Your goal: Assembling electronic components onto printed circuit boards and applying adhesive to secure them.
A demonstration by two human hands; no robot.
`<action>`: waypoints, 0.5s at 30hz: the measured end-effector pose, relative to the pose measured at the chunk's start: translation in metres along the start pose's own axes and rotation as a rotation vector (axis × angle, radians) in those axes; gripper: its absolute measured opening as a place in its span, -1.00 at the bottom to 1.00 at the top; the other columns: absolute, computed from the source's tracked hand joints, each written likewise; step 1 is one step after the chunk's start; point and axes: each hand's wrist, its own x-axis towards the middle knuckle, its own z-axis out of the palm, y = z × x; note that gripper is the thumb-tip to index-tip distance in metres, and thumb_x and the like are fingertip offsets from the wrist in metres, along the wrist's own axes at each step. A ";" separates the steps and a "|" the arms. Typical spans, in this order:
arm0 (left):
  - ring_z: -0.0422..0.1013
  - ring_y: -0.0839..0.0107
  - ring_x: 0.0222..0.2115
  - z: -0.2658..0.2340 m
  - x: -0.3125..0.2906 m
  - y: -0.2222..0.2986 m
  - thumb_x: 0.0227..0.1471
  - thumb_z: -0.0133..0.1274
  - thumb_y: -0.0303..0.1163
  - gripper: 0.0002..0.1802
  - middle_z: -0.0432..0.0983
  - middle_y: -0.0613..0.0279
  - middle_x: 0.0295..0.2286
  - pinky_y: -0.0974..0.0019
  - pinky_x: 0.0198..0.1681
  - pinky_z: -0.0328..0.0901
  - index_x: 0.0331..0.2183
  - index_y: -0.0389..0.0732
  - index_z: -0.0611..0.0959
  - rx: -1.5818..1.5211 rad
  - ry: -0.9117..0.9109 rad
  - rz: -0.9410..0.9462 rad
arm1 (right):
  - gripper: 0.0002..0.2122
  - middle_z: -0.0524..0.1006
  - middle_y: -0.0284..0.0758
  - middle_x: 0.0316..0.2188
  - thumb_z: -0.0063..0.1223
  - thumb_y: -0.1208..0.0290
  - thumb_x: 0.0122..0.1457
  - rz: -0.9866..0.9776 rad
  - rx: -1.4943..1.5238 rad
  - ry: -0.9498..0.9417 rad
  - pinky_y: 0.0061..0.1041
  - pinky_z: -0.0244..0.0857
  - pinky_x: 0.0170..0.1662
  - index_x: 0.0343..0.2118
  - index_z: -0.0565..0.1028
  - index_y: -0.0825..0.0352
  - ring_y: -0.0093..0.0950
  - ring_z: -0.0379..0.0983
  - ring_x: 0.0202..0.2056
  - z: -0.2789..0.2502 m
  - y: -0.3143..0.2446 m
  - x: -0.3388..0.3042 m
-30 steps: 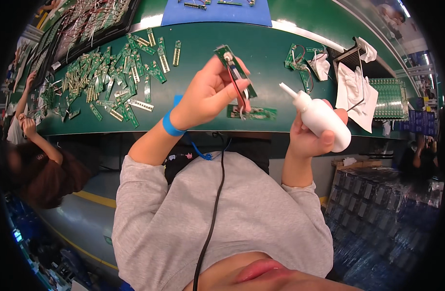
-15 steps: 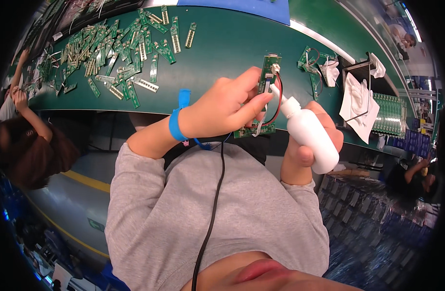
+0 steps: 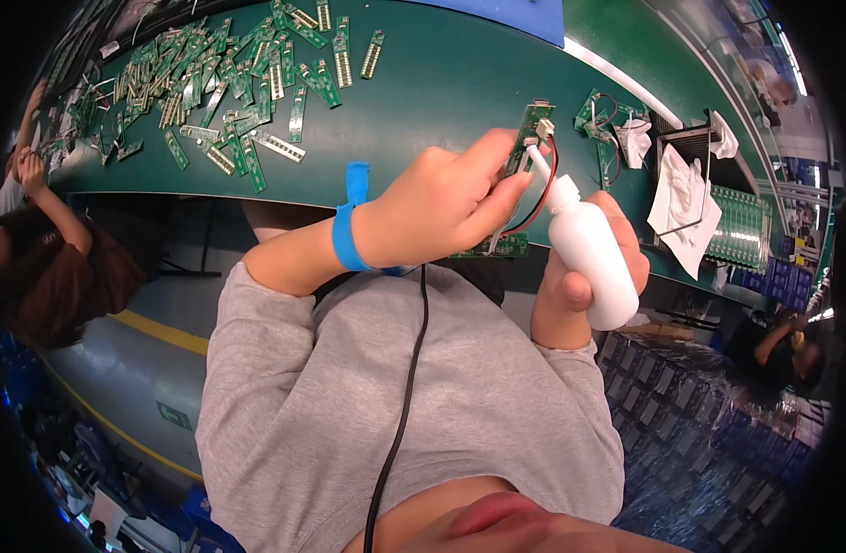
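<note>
A black cable [image 3: 412, 387] runs down the front of the grey shirt [image 3: 303, 405]. The right hand [image 3: 578, 291] has its grip wrapped around a white bottle [image 3: 593, 267], tilted so that its thin spout [image 3: 539, 166] points up and leftward, apparently to reach the board without the fingers blocking it. The left hand [image 3: 432, 207], with a blue strap [image 3: 346, 238] at the wrist, has its grip pinched on a green circuit board [image 3: 537, 118], likely by the edges to leave the plugs facing the spout. That board stands nearly upright between the hands; whether the spout touches it, I cannot tell. Red and black wires [image 3: 554, 175] loop from it toward a second board [image 3: 511, 247] at the near edge of the tabletop [image 3: 423, 101]. Farther off, loose boards [image 3: 202, 83] lie heaped on the left; wired boards [image 3: 589, 115] and white paper [image 3: 674, 207] sit on the right, seemingly keeping the middle free for work. A blue mat [image 3: 506, 11] lies beyond.
</note>
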 end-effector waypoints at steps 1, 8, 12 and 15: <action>0.32 0.64 -0.77 0.001 0.000 -0.001 -0.05 -0.19 -0.57 -0.72 0.38 0.33 -0.76 0.58 -0.72 0.15 -0.20 -0.32 0.36 0.023 0.014 0.013 | -0.55 0.33 -0.34 -0.71 0.17 0.06 -0.22 0.001 0.001 -0.002 -0.58 0.03 -0.66 -0.59 0.37 0.45 -0.51 0.18 -0.71 0.000 0.001 0.000; 0.29 0.61 -0.80 0.006 0.000 -0.002 -0.08 -0.17 -0.60 -0.70 0.33 0.31 -0.80 0.56 -0.75 0.10 -0.20 -0.33 0.37 0.115 0.108 0.047 | -0.57 0.37 -0.34 -0.67 0.22 0.09 -0.28 -0.082 -0.042 -0.043 -0.58 0.00 -0.67 -0.60 0.40 0.45 -0.52 0.18 -0.72 0.001 0.003 0.002; 0.28 0.60 -0.81 0.007 0.001 -0.003 -0.09 -0.16 -0.60 -0.70 0.32 0.32 -0.81 0.56 -0.75 0.10 -0.20 -0.32 0.38 0.139 0.133 0.055 | -0.59 0.36 -0.34 -0.68 0.22 0.12 -0.28 -0.085 -0.044 -0.028 -0.57 -0.02 -0.68 -0.62 0.41 0.45 -0.51 0.17 -0.73 0.004 0.003 0.002; 0.28 0.59 -0.82 0.006 0.001 -0.004 -0.09 -0.15 -0.60 -0.70 0.31 0.32 -0.82 0.55 -0.75 0.09 -0.20 -0.32 0.38 0.158 0.137 0.065 | -0.59 0.35 -0.33 -0.69 0.22 0.12 -0.28 -0.106 -0.035 0.018 -0.57 -0.03 -0.70 -0.63 0.41 0.45 -0.52 0.16 -0.74 0.007 0.005 0.000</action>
